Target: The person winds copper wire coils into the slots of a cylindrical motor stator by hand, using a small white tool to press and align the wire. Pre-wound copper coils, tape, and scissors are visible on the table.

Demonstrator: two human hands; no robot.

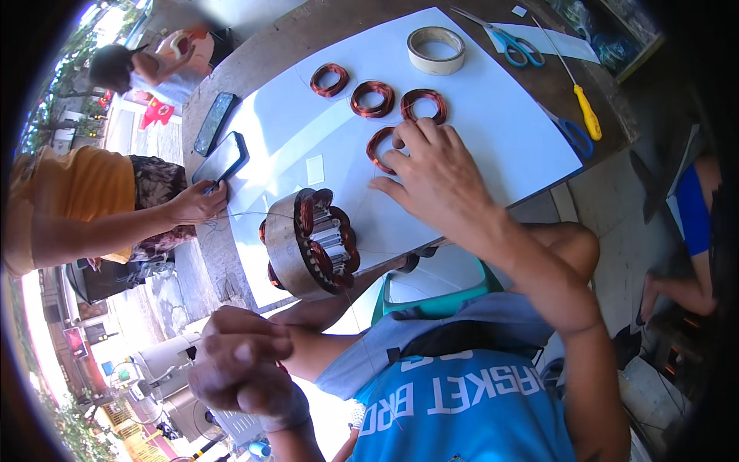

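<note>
Copper-red wire forms the coil (373,150) we see on the white sheet (508,115) in the head view, beneath the right hand (439,162), whose fingers bend over its edge while the thumb stands spread away. Three more coils (372,113) lie just beyond, near a tape roll (436,66). The left hand (239,362) is curled, low on the left; we cannot tell whether it pinches anything. Between the hands, a stator (291,250) with copper windings sits near the tabletop's (208,269) edge. For writing, we find large white block lettering (454,394), upside down to us, across the blue shirt (477,431). A co-worker's hand (202,203) is at one of two dark phones (216,123).
</note>
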